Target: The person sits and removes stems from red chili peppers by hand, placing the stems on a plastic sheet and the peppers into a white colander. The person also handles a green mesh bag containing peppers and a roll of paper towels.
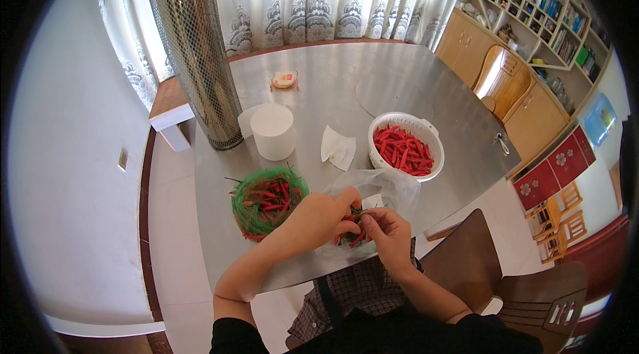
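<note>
Near the front edge of the metal table, my left hand [332, 214] grips a red chili pepper by the fingers. My right hand [388, 234] pinches at the green stem end of the peppers, close against the left. Below both hands lies a clear plastic bag [399, 187] with red chilies and green stems on it. Left of my hands, a green mesh bag [244, 209] holds more red chilies with stems. To the upper right stands a white plastic colander [439, 154] filled with red chilies. My fingers partly hide the peppers between them.
A paper roll [273, 132], crumpled white tissue [339, 147] and a wrapped snack [284, 80] rest on the metal table [319, 94]. A tall mesh-wrapped column [199, 54] rises at the left. Keys [500, 144] lie near the right edge, with brown chairs [464, 254] beyond.
</note>
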A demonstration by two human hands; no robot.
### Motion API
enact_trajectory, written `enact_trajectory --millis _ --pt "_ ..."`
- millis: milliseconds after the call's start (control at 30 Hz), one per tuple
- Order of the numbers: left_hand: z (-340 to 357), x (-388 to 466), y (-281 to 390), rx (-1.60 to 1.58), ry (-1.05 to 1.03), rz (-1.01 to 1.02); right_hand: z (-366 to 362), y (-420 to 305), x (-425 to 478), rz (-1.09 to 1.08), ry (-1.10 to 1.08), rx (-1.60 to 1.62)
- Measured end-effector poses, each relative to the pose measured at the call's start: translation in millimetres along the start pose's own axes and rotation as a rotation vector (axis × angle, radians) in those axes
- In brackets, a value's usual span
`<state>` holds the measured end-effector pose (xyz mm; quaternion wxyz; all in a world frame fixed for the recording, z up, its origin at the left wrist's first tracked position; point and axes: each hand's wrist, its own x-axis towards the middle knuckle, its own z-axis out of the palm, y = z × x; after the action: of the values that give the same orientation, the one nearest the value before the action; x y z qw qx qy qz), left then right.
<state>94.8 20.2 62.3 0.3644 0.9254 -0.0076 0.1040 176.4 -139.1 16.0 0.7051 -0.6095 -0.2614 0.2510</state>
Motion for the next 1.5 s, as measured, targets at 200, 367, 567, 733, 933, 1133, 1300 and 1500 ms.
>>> enact_trajectory --millis 200,367,567,733,933,1133,1300,1500 --pt "-4 0 6 -0.076 -0.039 0.009 -11 -2 7 0.077 -0.085 0.020" --pt "-1 2 3 -0.094 -0.035 0.021 -18 13 13 0.377 -0.169 0.523" --pt "-2 0 -3 -0.023 0.000 0.066 -17 4 16 0.187 0.001 0.092" --pt "-3 2 -2 -0.012 -0.043 0.004 -17 -8 15 -0.006 -0.051 -0.272" --pt "8 5 -6 0.083 -0.048 -0.010 -9 -13 11 0.070 -0.205 -0.174" --pt "-3 -2 -3 0.230 0.006 0.051 -19 -10 22 -0.001 -0.016 -0.310" --pt "-26 -9 -13 0.466 0.132 -0.157 -53 -46 80 -0.398 0.476 -0.365" --pt "-31 -13 -50 0.813 0.039 -0.341 -60 -30 71 -0.298 0.382 -0.399"
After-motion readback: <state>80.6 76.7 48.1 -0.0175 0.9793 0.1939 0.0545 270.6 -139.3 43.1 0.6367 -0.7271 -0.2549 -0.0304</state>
